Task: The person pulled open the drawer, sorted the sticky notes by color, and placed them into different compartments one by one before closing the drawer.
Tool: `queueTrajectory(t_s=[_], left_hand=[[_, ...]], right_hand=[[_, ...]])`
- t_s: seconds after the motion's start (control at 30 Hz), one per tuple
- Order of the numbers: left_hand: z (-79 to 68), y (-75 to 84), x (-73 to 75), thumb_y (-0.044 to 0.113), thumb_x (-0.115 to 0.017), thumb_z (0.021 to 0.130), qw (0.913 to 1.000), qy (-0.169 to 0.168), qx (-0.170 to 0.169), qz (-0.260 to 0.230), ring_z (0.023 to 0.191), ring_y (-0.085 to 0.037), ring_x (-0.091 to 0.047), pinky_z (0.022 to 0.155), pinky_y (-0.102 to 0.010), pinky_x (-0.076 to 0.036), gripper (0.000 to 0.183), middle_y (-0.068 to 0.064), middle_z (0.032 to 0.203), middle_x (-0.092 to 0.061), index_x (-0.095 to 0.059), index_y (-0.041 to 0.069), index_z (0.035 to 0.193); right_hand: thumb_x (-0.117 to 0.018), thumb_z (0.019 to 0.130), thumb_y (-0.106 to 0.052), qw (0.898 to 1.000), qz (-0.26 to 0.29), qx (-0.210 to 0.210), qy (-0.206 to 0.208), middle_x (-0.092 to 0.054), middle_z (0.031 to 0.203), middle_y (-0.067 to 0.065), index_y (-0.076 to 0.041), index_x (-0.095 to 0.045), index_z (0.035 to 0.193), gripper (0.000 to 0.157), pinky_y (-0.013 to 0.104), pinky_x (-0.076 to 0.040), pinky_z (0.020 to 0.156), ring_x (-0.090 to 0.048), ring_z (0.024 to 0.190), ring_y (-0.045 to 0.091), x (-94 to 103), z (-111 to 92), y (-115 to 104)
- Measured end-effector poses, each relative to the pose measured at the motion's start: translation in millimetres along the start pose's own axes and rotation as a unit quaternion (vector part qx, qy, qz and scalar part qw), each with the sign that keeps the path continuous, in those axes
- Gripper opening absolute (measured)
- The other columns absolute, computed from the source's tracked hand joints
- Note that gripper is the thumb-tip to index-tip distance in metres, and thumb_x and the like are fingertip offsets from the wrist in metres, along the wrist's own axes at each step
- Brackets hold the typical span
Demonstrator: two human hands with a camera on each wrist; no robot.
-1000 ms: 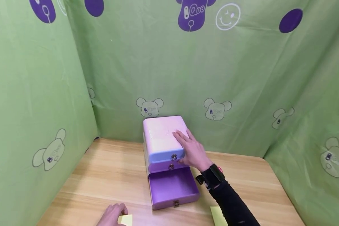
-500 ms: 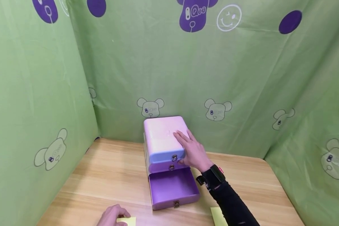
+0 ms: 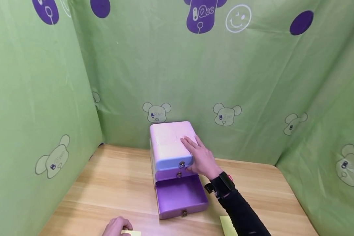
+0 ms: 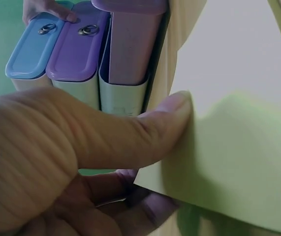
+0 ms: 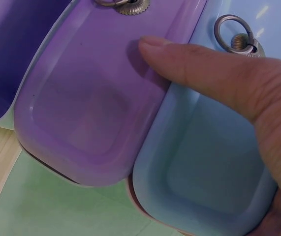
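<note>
A small chest of drawers [image 3: 169,137] with a pale pink top stands at the back of the table. My right hand [image 3: 202,160] rests on its top right edge, fingers lying fairly straight. In the right wrist view, the thumb reaches over the blue drawer front [image 5: 206,157] to the purple drawer front [image 5: 81,108]. The bottom purple drawer [image 3: 180,193] is pulled out, and nothing shows inside. My left hand [image 3: 115,226], low in the head view, pinches a sheet of yellow paper [image 4: 238,162] between thumb and fingers; the head view crops most of the sheet.
Another yellow paper [image 3: 227,225] lies on the wooden table [image 3: 121,183], partly under the right forearm. Green printed cloth [image 3: 183,72] encloses the table at the back and both sides. Metal ring pulls [image 5: 233,34] hang on the drawer fronts.
The left hand and its paper shift a little, first up and rightward, then down toward the bottom of the head view. The right hand and the drawers stay in place.
</note>
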State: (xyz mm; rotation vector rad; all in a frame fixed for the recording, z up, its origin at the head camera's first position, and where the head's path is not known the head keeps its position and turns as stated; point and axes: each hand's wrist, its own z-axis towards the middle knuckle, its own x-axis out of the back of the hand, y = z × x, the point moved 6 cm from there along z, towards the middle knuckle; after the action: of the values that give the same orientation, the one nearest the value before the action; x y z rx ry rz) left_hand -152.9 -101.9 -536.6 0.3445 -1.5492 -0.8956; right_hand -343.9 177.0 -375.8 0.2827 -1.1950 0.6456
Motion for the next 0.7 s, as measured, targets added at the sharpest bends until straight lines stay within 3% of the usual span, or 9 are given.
queueTrajectory(t_s=[0.17, 0.23, 0.47, 0.7], left_hand=[[1.0, -0.3, 0.8, 0.023, -0.08, 0.064, 0.9996, 0.011, 0.004, 0.026, 0.064, -0.002, -0.042, 0.054, -0.023, -0.039, 0.021, 0.003, 0.069, -0.056, -0.073, 0.005, 0.072], [0.8, -0.6, -0.9, 0.02, -0.079, 0.067, 0.9997, 0.005, 0.011, 0.02, 0.065, -0.003, -0.042, 0.055, -0.024, -0.04, 0.019, 0.003, 0.071, -0.053, -0.07, 0.005, 0.074], [-2.3, -1.2, -5.4, 0.006, -0.07, 0.078, 0.9975, -0.037, 0.02, -0.057, 0.069, -0.017, -0.064, 0.06, -0.041, -0.053, 0.016, -0.008, 0.08, -0.071, -0.057, 0.007, 0.086], [-1.5, -0.7, 0.2, 0.004, -0.073, 0.074, 0.9928, -0.033, -0.003, -0.116, 0.067, -0.011, -0.065, 0.061, -0.032, -0.052, 0.023, -0.013, 0.076, -0.075, -0.063, -0.002, 0.094]], right_hand=[[-0.096, 0.04, -0.025, 1.0, 0.001, 0.003, 0.003, -0.036, 0.159, 0.005, -0.021, -0.033, 0.153, 0.129, 0.067, -0.055, 0.079, -0.022, 0.144, 0.044, 0.4, 2.6, 0.1], [-0.096, 0.04, -0.024, 1.0, 0.002, 0.003, 0.003, -0.036, 0.159, 0.005, -0.021, -0.034, 0.153, 0.129, 0.067, -0.055, 0.08, -0.022, 0.144, 0.045, 0.2, 2.2, 0.1], [-0.096, 0.04, -0.026, 1.0, -0.002, -0.002, 0.001, -0.036, 0.159, 0.005, -0.021, -0.033, 0.153, 0.13, 0.068, -0.054, 0.081, -0.023, 0.143, 0.045, -1.7, -1.2, 1.3], [-0.097, 0.041, -0.024, 1.0, 0.0, -0.001, 0.003, -0.036, 0.159, 0.005, -0.021, -0.033, 0.154, 0.13, 0.068, -0.054, 0.081, -0.023, 0.144, 0.045, -1.6, -0.9, 0.2]])
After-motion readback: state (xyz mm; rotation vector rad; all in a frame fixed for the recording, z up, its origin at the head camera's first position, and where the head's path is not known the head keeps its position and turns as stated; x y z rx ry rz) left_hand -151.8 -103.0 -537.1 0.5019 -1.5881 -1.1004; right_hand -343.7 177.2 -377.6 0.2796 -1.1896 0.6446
